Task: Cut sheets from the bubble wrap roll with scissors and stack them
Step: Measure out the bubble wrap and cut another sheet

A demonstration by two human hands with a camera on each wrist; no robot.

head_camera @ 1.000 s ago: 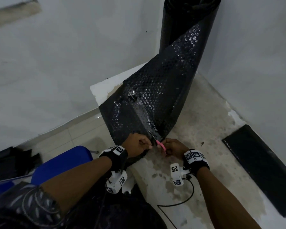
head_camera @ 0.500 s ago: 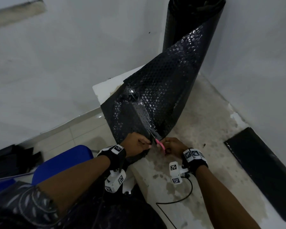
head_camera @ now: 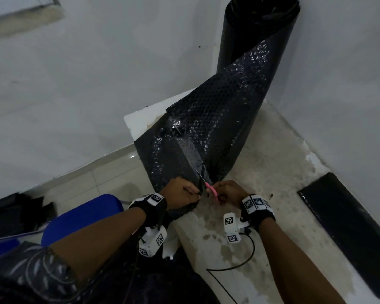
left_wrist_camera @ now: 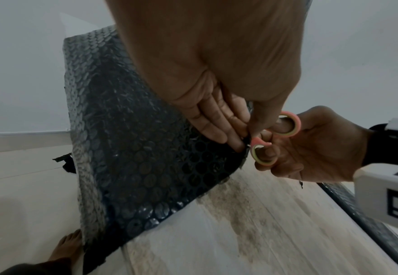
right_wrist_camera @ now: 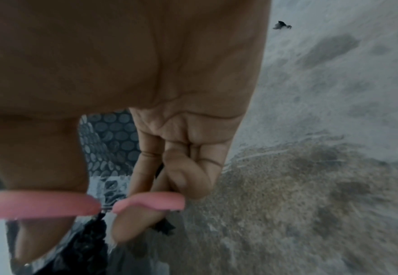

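**Bubble wrap, cut under way at near edge**

Roll: black, upright in the far corner. Sheet: trails from the roll down and near, to both hands. Left hand: fingers curled, pinching the sheet's near edge, just left of the scissors. Right hand: just right of the sheet edge, thumb and fingers through the pink handle loops; blades point far, into the sheet. Stack: black strip, flat on the floor, well right of the hands.

the scissors blades are mostly hidden in the bubble wrap; roll top cut off.
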